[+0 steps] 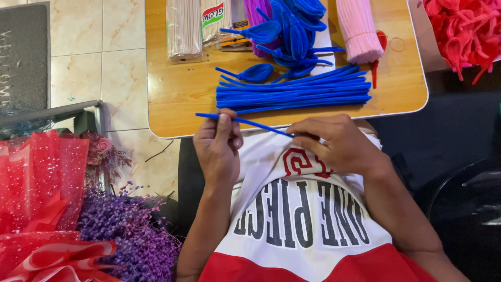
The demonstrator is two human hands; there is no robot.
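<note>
I hold one straight blue pipe cleaner between both hands, just in front of the wooden table's near edge. My left hand pinches it near its left end with thumb and fingers. My right hand is closed around its right end, above my white and red shirt. A row of straight blue pipe cleaners lies on the table just beyond my hands. Behind them sits a pile of blue pipe cleaners bent into leaf-like loops.
A pink pipe cleaner bundle, a purple bundle and packs of thin wooden sticks lie at the table's far side. Red looped pieces fill the top right. Red mesh wrap and purple dried flowers stand at my left.
</note>
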